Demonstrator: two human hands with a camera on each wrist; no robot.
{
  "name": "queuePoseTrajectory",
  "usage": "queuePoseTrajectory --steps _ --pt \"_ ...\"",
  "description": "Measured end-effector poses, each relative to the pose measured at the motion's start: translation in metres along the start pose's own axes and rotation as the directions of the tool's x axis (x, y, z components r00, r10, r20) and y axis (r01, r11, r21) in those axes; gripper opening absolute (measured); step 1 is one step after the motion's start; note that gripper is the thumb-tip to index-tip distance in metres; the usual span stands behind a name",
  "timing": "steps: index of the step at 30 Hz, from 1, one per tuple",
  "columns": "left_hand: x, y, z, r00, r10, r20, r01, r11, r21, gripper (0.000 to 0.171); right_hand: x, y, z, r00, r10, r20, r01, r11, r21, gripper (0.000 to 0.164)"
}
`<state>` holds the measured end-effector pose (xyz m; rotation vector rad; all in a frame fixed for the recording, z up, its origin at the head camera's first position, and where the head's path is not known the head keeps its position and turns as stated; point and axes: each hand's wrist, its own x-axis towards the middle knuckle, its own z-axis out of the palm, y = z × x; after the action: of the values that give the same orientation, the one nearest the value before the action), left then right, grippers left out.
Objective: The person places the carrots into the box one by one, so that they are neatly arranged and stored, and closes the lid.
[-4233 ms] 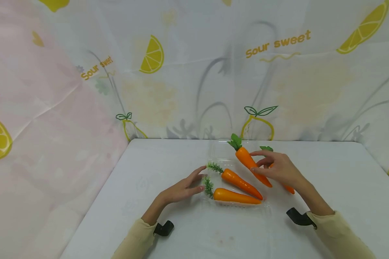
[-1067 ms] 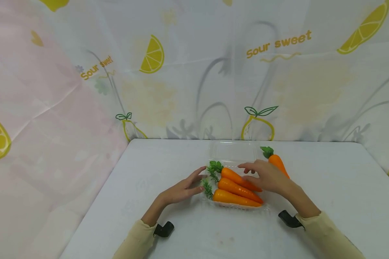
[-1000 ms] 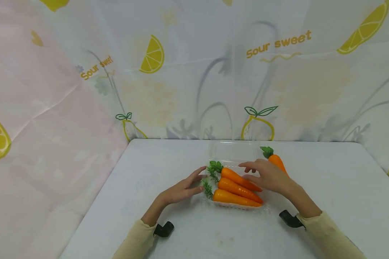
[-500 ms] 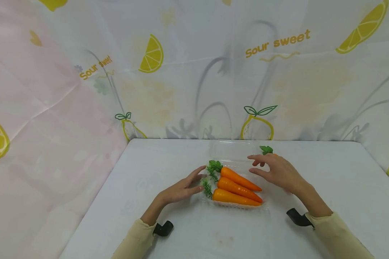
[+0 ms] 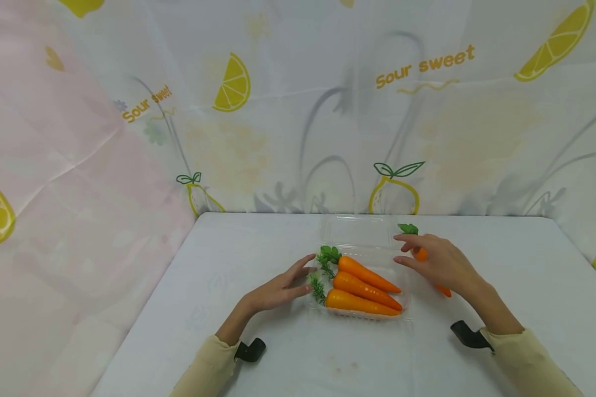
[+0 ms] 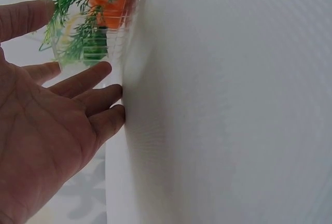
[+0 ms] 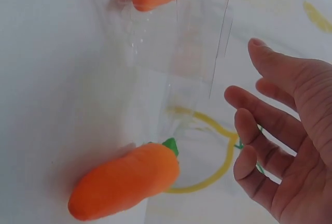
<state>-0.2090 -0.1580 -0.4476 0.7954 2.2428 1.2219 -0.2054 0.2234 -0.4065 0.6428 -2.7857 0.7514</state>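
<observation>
Three orange toy carrots [image 5: 362, 292] with green tops lie side by side in a clear plastic box [image 5: 402, 275], its lid [image 5: 357, 230] folded back on the far side. Another carrot [image 7: 124, 182] lies on the table right of the box; in the head view my right hand [image 5: 439, 262] hovers over it and partly hides it. That hand holds nothing, its fingers loosely bent and apart from the carrot in the right wrist view. My left hand [image 5: 278, 289] rests at the box's left end, fingers spread near the leafy tops [image 6: 78, 6].
The white table [image 5: 258, 353] reaches back to a patterned cloth [image 5: 298, 138] printed with lemons, with another cloth side at the left. A black wrist mount [image 5: 469, 334] sits by the right sleeve, and a second mount [image 5: 250, 350] by the left.
A third carrot now lies in the box, released by my right hand. That hand has since moved right, over the carrot outside. My left hand has stayed in place.
</observation>
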Motion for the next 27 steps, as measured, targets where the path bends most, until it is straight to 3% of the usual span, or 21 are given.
queuePoseTrajectory --steps 7,17,27 --pt "0.000 -0.001 0.000 1.000 0.003 -0.001 -0.003 1.000 0.002 0.070 -0.005 0.005 -0.005 0.999 0.040 -0.002 -0.040 0.999 -0.005 0.045" --pt "0.000 -0.003 0.000 1.000 0.010 0.006 -0.010 1.000 -0.009 0.070 -0.008 0.016 -0.006 0.999 0.001 -0.051 -0.003 1.000 -0.024 0.042" --pt "0.000 -0.004 0.001 1.000 0.008 0.000 -0.008 1.000 -0.005 0.070 -0.015 0.025 -0.006 0.999 0.030 -0.043 -0.031 0.999 -0.026 0.042"
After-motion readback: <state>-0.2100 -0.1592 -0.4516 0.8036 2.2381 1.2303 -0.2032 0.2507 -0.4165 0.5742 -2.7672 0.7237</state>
